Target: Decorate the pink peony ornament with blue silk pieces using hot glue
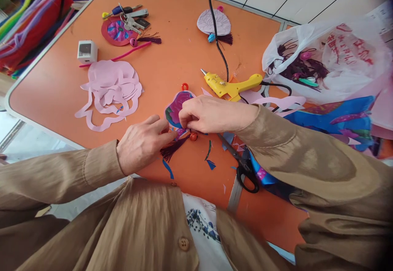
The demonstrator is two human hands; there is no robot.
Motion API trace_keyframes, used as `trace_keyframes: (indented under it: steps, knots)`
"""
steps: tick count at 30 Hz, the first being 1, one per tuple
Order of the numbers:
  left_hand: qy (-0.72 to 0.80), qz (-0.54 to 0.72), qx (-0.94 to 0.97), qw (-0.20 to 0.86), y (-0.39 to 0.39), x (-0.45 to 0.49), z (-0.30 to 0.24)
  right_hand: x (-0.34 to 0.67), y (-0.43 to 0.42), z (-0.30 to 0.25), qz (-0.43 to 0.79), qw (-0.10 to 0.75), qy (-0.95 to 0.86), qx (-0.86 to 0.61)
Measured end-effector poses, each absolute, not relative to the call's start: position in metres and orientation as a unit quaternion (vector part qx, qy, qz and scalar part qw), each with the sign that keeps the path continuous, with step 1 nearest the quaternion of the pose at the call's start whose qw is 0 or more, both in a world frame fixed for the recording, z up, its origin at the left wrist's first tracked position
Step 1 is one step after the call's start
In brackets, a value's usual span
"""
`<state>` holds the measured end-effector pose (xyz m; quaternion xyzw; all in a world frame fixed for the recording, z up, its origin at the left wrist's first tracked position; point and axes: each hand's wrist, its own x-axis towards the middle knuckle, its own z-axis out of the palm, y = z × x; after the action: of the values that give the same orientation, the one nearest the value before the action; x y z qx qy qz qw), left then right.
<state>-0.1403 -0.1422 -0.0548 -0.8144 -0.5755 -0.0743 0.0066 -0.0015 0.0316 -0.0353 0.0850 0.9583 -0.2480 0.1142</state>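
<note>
A: Both hands where, and closed on what?

B: Close together above an orange tabletop (172, 37). Right hand (208, 113): thumb and fingertips drawn together at the lower edge of a rounded blue-and-magenta flower-print ornament (175, 106). Left hand (144, 140): fingers curled beside a dark purple thread tassel (174, 148); pinching or merely resting, impossible to tell.

A: And the ornament?

B: Between and just beyond the hands, red loop (184, 86) on top, small round orange bell (193, 136) below.

A: Any likely trouble?

B: Perhaps a crooked tassel, from slipping fingertips. Possibly thin blue scraps (211, 164) stuck to the ornament, from lying so near. Beyond the right wrist, a yellow plastic glue gun (219, 86): easily knocked by a forward push of the forearm; heat impossible to judge. Beside the tan sleeve (276, 136), black-handled metal scissors (245, 165): a possible snag for loose cloth.
</note>
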Motion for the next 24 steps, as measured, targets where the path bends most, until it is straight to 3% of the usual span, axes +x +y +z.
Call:
trace_keyframes:
  steps: [18, 24]
  knots:
    - [-0.582, -0.154, -0.795, 0.076, -0.128, -0.155, -0.047, 0.017, 0.023, -0.035, -0.245, 0.058, 0.964, 0.081]
    - [-0.611, -0.133, -0.780, 0.031, -0.119, -0.158, -0.048, 0.029, 0.016, -0.030, -0.218, 0.078, 0.969, 0.088]
